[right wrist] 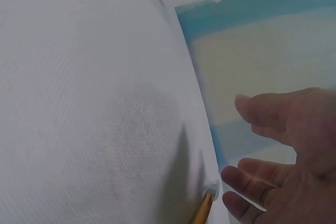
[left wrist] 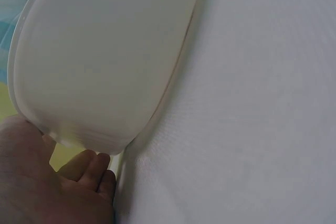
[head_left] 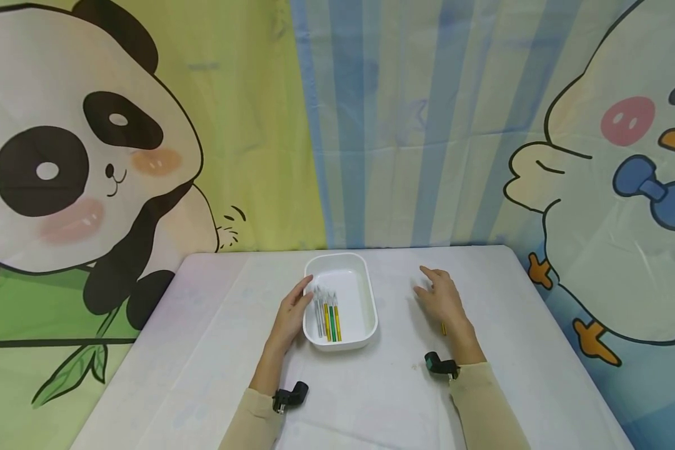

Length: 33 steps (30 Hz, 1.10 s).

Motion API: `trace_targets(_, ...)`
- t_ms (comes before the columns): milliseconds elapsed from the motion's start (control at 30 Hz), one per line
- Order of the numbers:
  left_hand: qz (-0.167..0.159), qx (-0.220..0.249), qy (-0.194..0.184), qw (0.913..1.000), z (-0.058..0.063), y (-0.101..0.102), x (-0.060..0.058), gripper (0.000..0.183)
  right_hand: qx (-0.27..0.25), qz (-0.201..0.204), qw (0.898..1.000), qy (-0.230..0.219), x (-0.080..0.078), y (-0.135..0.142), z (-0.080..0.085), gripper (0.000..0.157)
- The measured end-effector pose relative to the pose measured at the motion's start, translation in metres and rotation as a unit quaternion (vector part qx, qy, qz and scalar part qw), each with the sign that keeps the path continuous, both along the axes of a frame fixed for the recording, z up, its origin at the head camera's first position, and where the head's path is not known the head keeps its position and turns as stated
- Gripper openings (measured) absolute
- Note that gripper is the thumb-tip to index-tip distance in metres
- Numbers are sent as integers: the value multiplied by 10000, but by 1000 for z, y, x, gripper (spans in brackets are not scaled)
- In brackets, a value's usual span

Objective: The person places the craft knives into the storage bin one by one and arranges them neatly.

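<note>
A white plastic tray (head_left: 362, 312) stands on the table. Inside it, toward the left, lie several slim sticks (head_left: 332, 322), like pens or fine brushes, in silver, yellow and green with pale tips. My left hand (head_left: 289, 315) holds the tray's left side, its thumb at the rim and its other fingers (left wrist: 94, 170) curled by the outer wall. Over the table to the right of the tray, my right hand (head_left: 443, 301) has its fingers loosely spread, holding nothing. A yellow stick (right wrist: 203, 209) with a clear tip lies beneath it, mostly hidden in the head view.
The white-covered table (head_left: 202, 375) ends at the back against a striped cloth (head_left: 405, 125). Panda and duck pictures decorate the hangings on either side. Each wrist carries a small black camera, the left one (head_left: 291, 396) near the table's front.
</note>
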State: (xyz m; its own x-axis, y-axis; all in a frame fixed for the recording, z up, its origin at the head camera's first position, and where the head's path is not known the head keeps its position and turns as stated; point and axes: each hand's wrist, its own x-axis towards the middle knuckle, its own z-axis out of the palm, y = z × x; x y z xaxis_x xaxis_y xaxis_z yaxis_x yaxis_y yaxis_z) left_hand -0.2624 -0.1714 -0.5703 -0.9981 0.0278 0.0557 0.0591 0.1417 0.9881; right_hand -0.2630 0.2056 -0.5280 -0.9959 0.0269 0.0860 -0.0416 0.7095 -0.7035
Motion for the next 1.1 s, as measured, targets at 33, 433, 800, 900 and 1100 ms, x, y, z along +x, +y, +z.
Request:
trace_targets(33,4,6,-7,10000,0,0,0,43,-11,3,10000,0,0,1,0,62)
trace_targets(433,-22,36,4,10000,2,0,1,44,-184,-12,9996,-196,-1,20,-3,63)
trace_targets(800,15,27,-34,10000,4,1,3,44,215,42,9991,-366,2,25,-4,60)
trace_targets(900,21,27,-50,10000,3,1,3,43,326,-2,9985,-442,3,25,-4,58)
trace_targets(1100,-18,39,-1,10000,2,1,2,43,529,33,9978,-386,3,26,-7,53)
